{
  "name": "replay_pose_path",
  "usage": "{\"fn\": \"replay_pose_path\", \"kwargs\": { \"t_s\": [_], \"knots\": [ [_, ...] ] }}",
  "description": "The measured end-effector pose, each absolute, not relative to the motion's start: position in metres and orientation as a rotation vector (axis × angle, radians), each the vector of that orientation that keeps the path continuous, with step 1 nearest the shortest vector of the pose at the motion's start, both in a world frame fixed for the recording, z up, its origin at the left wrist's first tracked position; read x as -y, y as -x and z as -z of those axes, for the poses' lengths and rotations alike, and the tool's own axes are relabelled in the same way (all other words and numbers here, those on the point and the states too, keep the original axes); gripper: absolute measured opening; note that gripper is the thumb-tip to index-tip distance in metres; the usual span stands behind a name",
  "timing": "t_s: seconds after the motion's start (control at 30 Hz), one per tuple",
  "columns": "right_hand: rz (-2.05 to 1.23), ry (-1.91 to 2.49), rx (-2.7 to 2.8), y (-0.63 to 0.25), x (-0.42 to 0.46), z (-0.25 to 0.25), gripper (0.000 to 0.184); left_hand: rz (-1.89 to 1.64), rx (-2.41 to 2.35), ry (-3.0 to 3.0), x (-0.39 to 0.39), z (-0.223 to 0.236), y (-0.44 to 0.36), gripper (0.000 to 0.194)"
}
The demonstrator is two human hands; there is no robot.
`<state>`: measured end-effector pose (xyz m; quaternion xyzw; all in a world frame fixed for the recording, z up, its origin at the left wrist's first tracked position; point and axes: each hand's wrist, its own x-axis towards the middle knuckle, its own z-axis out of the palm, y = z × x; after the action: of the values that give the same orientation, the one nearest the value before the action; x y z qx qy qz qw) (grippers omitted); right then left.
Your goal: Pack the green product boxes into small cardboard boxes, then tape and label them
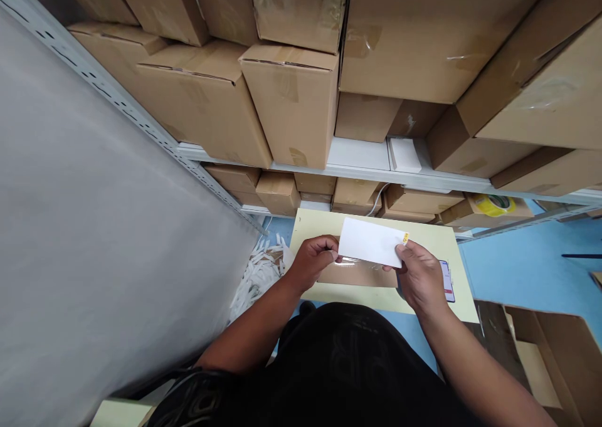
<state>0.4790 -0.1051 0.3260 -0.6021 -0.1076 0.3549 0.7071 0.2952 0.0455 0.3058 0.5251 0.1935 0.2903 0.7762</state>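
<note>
A white rectangular sheet [369, 242] with a small yellow tab at its upper right corner is held above the table. My right hand [421, 273] grips its right end, thumb on top and fingers underneath. At the sheet's lower left corner, the fingers of my left hand [316, 259] are pinched together, partly hidden by the hand itself. Below both hands lies a flat brown cardboard piece [357, 276] with shiny clear plastic or tape on it. A phone [446, 281] with a lit screen rests beside my right hand, partly covered by it.
The pale yellow table [463, 289] stands against shelving [357, 157] stacked with cardboard boxes [291, 107]. White strips [258, 279] lie heaped at left by the grey wall [117, 226]. A yellow tape roll [493, 205] sits on a lower box. An open carton [564, 345] stands at right.
</note>
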Motion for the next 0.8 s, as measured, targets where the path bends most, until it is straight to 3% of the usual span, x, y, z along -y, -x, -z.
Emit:
{"fn": "replay_pose_path", "kwargs": {
  "t_s": [0.33, 0.8],
  "knots": [
    [-0.835, 1.312, 0.193, -0.483, 0.101, -0.323, 0.032, -0.604, -0.442, -1.242, -0.049, -0.309, -0.300, 0.008],
    [-1.263, 1.305, 0.088, -0.469, 0.093, -0.303, 0.032, -0.676, -0.428, -1.116, -0.027, -0.306, -0.310, 0.011]
  ]
}}
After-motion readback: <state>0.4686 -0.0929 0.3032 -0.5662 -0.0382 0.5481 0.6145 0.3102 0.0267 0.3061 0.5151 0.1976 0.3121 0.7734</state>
